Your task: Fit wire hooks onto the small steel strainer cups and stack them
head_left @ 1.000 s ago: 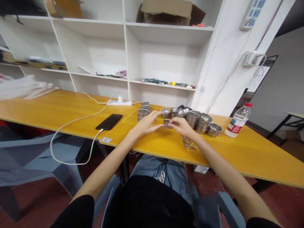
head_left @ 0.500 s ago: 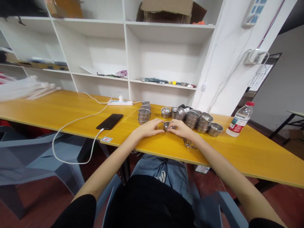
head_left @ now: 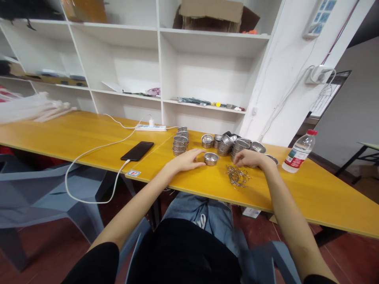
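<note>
Right hand (head_left: 251,158) gone from metal cup (head_left: 211,160) to near wire pile (head_left: 237,177), fingers curled, hold unclear, left hand (head_left: 186,159) still parted beside cup

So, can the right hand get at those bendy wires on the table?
Probably yes: the right hand is just beyond the bendy wires, and nothing seems to lie between them or on top of the wires.

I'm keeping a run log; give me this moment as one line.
left hand: open beside metal cup, contact unclear | right hand: near wire pile, grip unclear | metal cup: upright on table
</note>
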Tool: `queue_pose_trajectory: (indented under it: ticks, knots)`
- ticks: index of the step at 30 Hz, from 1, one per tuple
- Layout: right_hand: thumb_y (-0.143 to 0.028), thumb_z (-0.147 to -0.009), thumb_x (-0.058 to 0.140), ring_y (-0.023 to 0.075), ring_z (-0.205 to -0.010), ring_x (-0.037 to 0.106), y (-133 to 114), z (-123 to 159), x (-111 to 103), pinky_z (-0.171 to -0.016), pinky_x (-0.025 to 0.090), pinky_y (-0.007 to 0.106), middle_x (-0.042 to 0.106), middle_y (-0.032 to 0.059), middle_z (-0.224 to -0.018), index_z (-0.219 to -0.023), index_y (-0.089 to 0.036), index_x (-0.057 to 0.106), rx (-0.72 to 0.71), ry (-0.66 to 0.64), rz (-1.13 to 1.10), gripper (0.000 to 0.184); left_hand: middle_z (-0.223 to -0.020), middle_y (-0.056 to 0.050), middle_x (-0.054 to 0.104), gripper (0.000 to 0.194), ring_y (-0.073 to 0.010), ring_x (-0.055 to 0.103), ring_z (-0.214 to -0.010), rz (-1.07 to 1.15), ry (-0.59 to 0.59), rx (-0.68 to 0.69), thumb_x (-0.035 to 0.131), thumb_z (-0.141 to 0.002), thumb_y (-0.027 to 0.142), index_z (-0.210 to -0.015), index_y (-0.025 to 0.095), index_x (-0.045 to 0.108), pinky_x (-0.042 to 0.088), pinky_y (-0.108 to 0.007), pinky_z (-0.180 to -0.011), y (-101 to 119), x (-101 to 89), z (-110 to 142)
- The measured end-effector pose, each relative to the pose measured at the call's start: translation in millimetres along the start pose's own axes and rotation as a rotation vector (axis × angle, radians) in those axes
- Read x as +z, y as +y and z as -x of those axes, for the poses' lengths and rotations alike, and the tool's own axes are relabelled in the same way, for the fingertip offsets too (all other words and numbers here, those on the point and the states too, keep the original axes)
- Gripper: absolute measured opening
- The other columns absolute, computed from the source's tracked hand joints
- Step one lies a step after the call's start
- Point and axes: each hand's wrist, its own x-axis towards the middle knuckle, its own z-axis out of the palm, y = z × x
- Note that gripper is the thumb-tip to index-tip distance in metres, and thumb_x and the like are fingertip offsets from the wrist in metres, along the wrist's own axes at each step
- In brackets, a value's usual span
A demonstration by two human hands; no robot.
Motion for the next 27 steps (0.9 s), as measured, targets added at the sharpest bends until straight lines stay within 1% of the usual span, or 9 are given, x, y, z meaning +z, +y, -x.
queue_pose_trajectory:
  ticks: [2, 4, 8, 12, 17, 21, 23, 27]
  knots:
    - [-0.02, -0.067, 0.076, 0.0185, -0.066, 0.065, 0.2, -1.5, 3.4, -0.06, 0.049, 0.028, 0.075, 0.0024, -0.079, -0.089, -0.021, 0.08, 0.072, -0.004, 0.044, 0.022, -0.129, -0.015, 0.065, 0.059, -0.0233, 0.069, -0.092, -0.001, -0.001, 0.004, 0.063, -0.094, 0.053, -0.142, 0.019, 0.054, 0.055, -0.042, -0.094, -0.8, 0.3, 0.0]
    - [-0.018, -0.064, 0.079, 0.0197, -0.069, 0.066, -2.0, -3.1, 7.2, -0.061, 0.049, 0.028, 0.075, 0.0018, -0.079, -0.086, -0.022, 0.079, 0.098, 0.017, 0.091, 0.022, -0.128, -0.014, 0.065, 0.058, -0.023, 0.069, -0.091, -0.001, 0.002, 0.013, 0.063, -0.095, 0.053, -0.141, 0.02, 0.054, 0.055, -0.042, -0.094, -1.6, 0.7, -0.1]
    - [-0.011, -0.063, 0.073, 0.0204, -0.076, 0.068, -5.8, -7.2, 13.3, -0.065, 0.05, 0.027, 0.075, 0.0006, -0.079, -0.08, -0.022, 0.077, 0.072, 0.009, 0.136, 0.02, -0.127, -0.014, 0.066, 0.057, -0.023, 0.069, -0.09, 0.0, 0.01, 0.015, 0.063, -0.094, 0.053, -0.14, 0.021, 0.054, 0.055, -0.042, -0.093, -2.2, 1.3, -0.2]
    - [-0.007, -0.063, 0.066, 0.02, -0.075, 0.068, -6.7, -11.4, 17.5, -0.065, 0.048, 0.027, 0.075, 0.0015, -0.076, -0.074, -0.02, 0.074, 0.053, 0.009, 0.173, 0.018, -0.13, -0.013, 0.065, 0.056, -0.0222, 0.069, -0.089, 0.012, 0.014, 0.011, 0.062, -0.095, 0.054, -0.14, 0.022, 0.054, 0.055, -0.042, -0.093, -3.1, 2.3, 0.0]
    - [-0.007, -0.062, 0.067, 0.0199, -0.073, 0.066, -8.2, -13.1, 20.1, -0.063, 0.046, 0.027, 0.074, 0.0013, -0.075, -0.07, -0.019, 0.071, 0.037, 0.02, 0.186, 0.015, -0.125, -0.013, 0.067, 0.056, -0.0222, 0.07, -0.087, 0.017, 0.037, 0.02, 0.063, -0.094, 0.055, -0.139, 0.022, 0.056, 0.056, -0.041, -0.089, -4.8, 3.8, 0.3]
    - [-0.008, -0.064, 0.068, 0.0192, -0.073, 0.066, -9.8, -13.0, 21.8, -0.061, 0.045, 0.026, 0.073, 0.0011, -0.075, -0.069, -0.02, 0.068, 0.039, 0.021, 0.232, 0.013, -0.128, -0.013, 0.066, 0.057, -0.0225, 0.07, -0.091, 0.018, 0.021, 0.021, 0.062, -0.095, 0.056, -0.14, 0.021, 0.055, 0.055, -0.041, -0.091, -4.3, 3.2, 0.6]
    - [-0.007, -0.065, 0.068, 0.019, -0.074, 0.067, -11.2, -11.8, 21.8, -0.061, 0.045, 0.026, 0.074, 0.0016, -0.078, -0.071, -0.02, 0.068, 0.042, 0.047, 0.27, 0.014, -0.128, -0.013, 0.066, 0.058, -0.0227, 0.069, -0.092, 0.02, 0.024, 0.024, 0.061, -0.095, 0.057, -0.141, 0.022, 0.055, 0.055, -0.041, -0.092, -4.0, 2.9, 0.7]
    - [-0.009, -0.068, 0.066, 0.0204, -0.076, 0.069, -17.4, -5.1, 20.0, -0.065, 0.046, 0.028, 0.075, 0.0036, -0.086, -0.077, -0.021, 0.071, 0.075, 0.148, 0.365, 0.016, -0.122, -0.011, 0.068, 0.059, -0.0229, 0.068, -0.09, 0.022, 0.039, 0.026, 0.06, -0.095, 0.06, -0.141, 0.024, 0.055, 0.055, -0.04, -0.088, -3.5, 2.7, 0.8]
